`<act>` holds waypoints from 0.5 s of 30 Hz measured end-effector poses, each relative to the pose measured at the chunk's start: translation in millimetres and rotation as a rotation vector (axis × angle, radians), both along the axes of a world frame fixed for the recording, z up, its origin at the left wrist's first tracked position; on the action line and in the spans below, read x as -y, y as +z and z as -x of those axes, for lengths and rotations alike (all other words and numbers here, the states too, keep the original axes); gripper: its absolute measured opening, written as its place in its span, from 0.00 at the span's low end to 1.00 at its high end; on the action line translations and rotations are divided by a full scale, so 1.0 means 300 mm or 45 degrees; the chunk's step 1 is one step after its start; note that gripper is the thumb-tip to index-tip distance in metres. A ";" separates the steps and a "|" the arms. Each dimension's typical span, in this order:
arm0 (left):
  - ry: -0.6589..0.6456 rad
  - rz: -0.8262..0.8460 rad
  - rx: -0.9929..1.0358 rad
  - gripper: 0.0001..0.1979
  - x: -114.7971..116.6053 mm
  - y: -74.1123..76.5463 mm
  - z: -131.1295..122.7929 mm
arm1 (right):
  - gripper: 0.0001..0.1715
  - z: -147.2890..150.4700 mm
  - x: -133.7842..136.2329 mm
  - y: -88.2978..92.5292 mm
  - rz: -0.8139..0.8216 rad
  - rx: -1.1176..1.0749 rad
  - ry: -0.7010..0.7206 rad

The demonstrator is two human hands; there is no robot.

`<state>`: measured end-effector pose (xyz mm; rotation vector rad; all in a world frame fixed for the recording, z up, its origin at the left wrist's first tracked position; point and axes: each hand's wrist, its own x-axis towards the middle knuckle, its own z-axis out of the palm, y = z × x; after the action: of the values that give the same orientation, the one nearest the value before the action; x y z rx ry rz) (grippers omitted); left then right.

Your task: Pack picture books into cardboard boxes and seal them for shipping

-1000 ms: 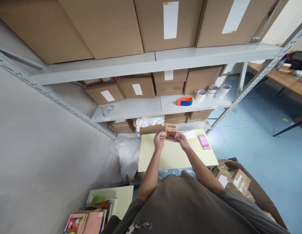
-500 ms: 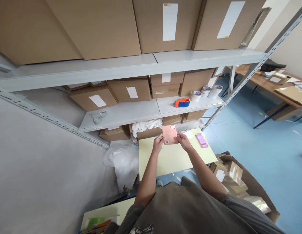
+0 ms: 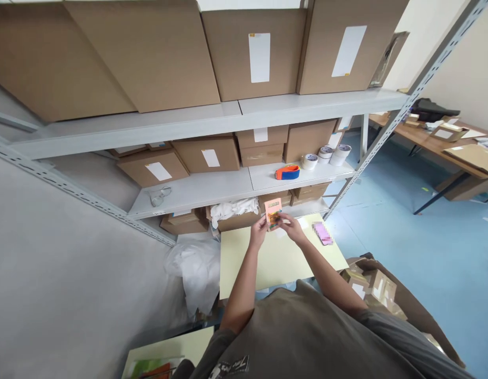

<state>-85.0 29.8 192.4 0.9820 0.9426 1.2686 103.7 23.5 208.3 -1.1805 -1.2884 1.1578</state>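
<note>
Above the pale yellow table, I hold a small flat pink booklet (image 3: 273, 206) with a printed, colourful picture on the side that faces me. My left hand (image 3: 260, 230) is closed on its left edge. At its lower right, my right hand (image 3: 291, 227) has its fingers curled against the edge; some fingertips are hidden. The yellow tabletop (image 3: 244, 263) lies below both hands. A pink-purple blurred-out object (image 3: 322, 233) rests on the table to the right of my right hand.
A metal shelf (image 3: 212, 184) full of cardboard boxes stands ahead. It bears tape rolls (image 3: 309, 162), an orange-and-blue band (image 3: 287, 172) and clear glasses (image 3: 160, 197). White plastic (image 3: 196, 273) hangs at left. A large carton of small boxes (image 3: 376, 284) stands at right.
The booklet has been turned over: its plain pink side with a barcode has given way to a colourful printed side. My right hand has shifted its hold, and the view has tilted up slightly.
</note>
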 end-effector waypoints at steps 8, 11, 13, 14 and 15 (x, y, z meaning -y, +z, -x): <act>0.008 0.174 0.024 0.38 0.000 0.002 0.055 | 0.29 -0.063 -0.048 -0.031 0.233 -0.287 0.071; 0.010 0.201 -0.048 0.34 0.006 -0.030 0.073 | 0.28 -0.045 -0.052 -0.061 0.277 -0.316 0.073; 0.035 0.243 -0.072 0.33 0.006 -0.077 0.100 | 0.28 -0.024 -0.058 -0.103 0.320 -0.326 0.108; 0.068 0.269 -0.084 0.32 0.007 -0.109 0.117 | 0.27 -0.010 -0.063 -0.132 0.350 -0.332 0.126; 0.117 0.299 -0.102 0.32 0.008 -0.148 0.135 | 0.26 0.008 -0.068 -0.167 0.390 -0.335 0.138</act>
<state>-125.4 27.4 148.1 0.8181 1.1818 1.1700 101.3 44.0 158.3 -1.1380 -1.0084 1.5761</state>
